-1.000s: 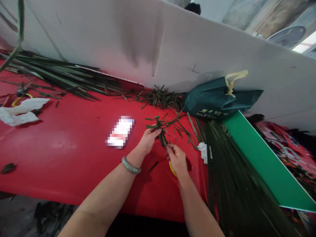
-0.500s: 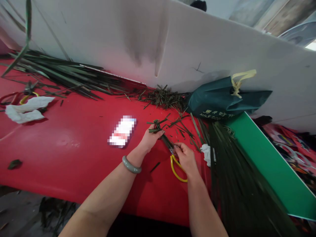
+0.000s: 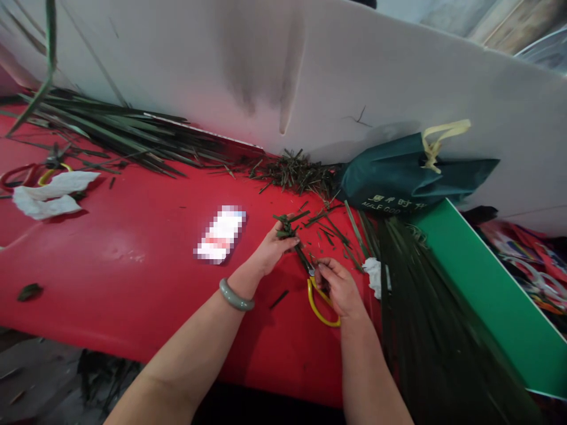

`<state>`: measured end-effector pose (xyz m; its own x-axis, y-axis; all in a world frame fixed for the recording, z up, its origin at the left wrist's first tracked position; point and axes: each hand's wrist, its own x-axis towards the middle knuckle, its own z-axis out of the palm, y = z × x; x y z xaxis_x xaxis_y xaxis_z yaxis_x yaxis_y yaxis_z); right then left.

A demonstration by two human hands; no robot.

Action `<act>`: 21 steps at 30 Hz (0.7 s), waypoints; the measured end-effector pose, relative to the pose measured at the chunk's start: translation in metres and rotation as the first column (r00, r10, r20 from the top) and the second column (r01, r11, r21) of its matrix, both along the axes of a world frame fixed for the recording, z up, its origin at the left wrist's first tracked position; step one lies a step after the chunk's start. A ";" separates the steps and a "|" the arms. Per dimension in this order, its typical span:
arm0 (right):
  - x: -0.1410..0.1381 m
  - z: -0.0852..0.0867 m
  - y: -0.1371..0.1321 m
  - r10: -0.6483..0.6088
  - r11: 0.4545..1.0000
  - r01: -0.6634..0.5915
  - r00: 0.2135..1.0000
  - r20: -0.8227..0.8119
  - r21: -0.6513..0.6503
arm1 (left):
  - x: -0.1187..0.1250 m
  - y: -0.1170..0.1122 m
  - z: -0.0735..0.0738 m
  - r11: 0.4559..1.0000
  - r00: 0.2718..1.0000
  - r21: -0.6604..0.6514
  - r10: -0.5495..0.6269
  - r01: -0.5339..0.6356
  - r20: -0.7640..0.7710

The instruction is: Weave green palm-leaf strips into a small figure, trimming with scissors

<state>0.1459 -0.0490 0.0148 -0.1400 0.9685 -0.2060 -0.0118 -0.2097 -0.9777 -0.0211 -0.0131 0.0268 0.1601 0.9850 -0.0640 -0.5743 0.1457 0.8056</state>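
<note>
My left hand is closed around a small knotted piece of green leaf, with short strip ends sticking out at its top. My right hand is in a pinch just to the right and nearer me; what its fingertips hold is too small to make out. Under and beside those fingers are scissors with yellow handles. A dark narrow length runs between the knotted piece and the scissors' pivot; I cannot tell whether it is leaf or blade. One cut leaf bit lies below my hands.
A phone lies left on the red table. Leaf scraps and long leaves line the wall. More leaves, a dark green bag and a green box are right. Other scissors lie far left.
My right hand has drawn slightly right, away from the knotted piece. My left hand has turned the piece a little, and its strip ends now point differently. The view has shifted slightly.
</note>
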 end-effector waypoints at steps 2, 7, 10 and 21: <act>0.002 0.002 0.002 -0.058 0.996 0.051 0.994 0.092 0.079 | 0.000 0.001 -0.001 1.000 0.998 -0.003 0.014 -0.014 -0.063; 0.011 0.007 0.008 -0.274 0.917 0.058 0.810 0.518 0.395 | 0.001 0.004 -0.006 0.999 0.978 -0.040 0.007 -0.015 -0.206; 0.016 0.007 0.011 -0.416 0.818 -0.052 0.634 0.652 0.573 | 0.000 0.003 -0.009 0.998 0.970 -0.046 -0.049 0.040 -0.239; 0.017 0.006 0.014 -0.729 0.561 -0.079 0.425 0.537 0.824 | 0.011 -0.011 -0.005 0.891 0.807 -0.016 -0.419 0.455 -0.415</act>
<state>0.1631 -0.0355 0.0210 0.0496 0.7260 0.6859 0.8934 0.2748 -0.3554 -0.0102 -0.0236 0.0216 0.5528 0.8214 -0.1404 -0.0941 0.2290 0.9689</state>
